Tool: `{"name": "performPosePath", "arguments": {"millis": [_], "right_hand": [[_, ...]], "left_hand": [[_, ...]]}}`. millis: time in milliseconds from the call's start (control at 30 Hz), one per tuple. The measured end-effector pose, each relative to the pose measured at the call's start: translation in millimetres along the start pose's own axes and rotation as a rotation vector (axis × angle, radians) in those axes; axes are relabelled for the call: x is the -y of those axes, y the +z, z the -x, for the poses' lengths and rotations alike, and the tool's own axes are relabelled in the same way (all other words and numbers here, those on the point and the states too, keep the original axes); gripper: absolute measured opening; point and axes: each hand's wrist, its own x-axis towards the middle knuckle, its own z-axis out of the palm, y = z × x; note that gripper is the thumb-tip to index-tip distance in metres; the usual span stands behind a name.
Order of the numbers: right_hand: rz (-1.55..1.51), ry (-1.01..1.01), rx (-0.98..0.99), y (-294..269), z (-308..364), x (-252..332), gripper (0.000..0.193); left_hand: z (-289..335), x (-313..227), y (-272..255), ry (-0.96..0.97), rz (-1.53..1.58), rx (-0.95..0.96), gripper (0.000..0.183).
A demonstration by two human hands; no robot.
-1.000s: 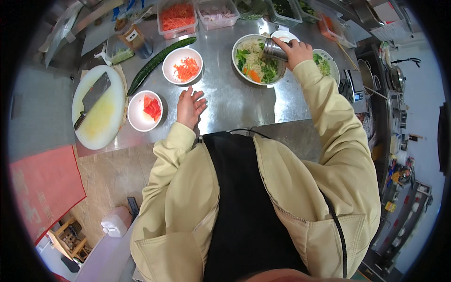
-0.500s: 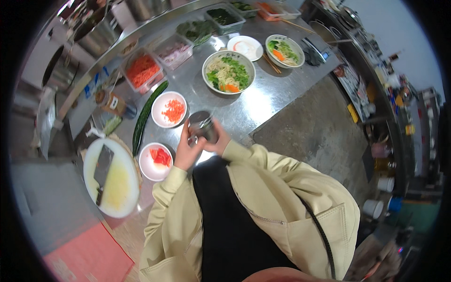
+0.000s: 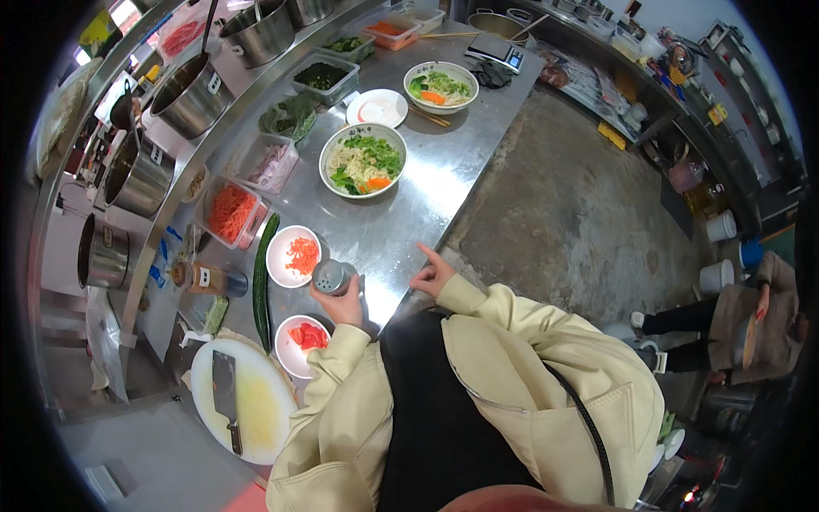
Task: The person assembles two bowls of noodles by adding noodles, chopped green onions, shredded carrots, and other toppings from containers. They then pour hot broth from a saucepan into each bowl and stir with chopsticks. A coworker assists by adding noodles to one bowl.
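My left hand (image 3: 343, 305) is closed round a small shaker (image 3: 328, 277) with a holed metal lid, just above the steel counter. My right hand (image 3: 434, 273) hovers empty at the counter's edge, fingers apart and the index finger stretched out. Beside the shaker stands a white bowl of shredded carrot (image 3: 300, 256). Nearer me is another white bowl with red pieces (image 3: 307, 336), perhaps tomato. A long cucumber (image 3: 264, 282) lies left of both bowls. Farther off stands a large bowl of noodles (image 3: 364, 160) topped with chopped greens and an orange slice.
A cleaver (image 3: 225, 388) rests on a white oval cutting board (image 3: 269, 410). Tubs of shredded carrot (image 3: 230, 212) and sliced onion (image 3: 271, 162) line the back. A second noodle bowl (image 3: 441, 88), a white plate (image 3: 376, 108) and a scale (image 3: 497, 51) sit farther away. Another person (image 3: 740, 328) is at right.
My right hand has let go of the shaker and moved right. The left hand keeps the shaker, now beside the carrot bowl. The view has shifted, and another person shows at right.
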Motion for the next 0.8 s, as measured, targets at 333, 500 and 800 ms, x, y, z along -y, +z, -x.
{"name": "performPosePath", "arguments": {"millis": [333, 500, 800], "right_hand": [[-0.127, -0.027, 0.031, -36, -23, 6, 0.074], [-0.005, -0.026, 0.018, -52, -39, 1, 0.056], [-0.093, 0.09, -0.029, -105, -54, -17, 0.039]], "left_hand": [[16, 27, -17, -0.331, -0.016, 0.065, 0.102], [50, -53, -24, -0.552, 0.162, 0.307, 0.04], [-108, -232, 141, 0.497, -0.085, 0.583, 0.012]]}}
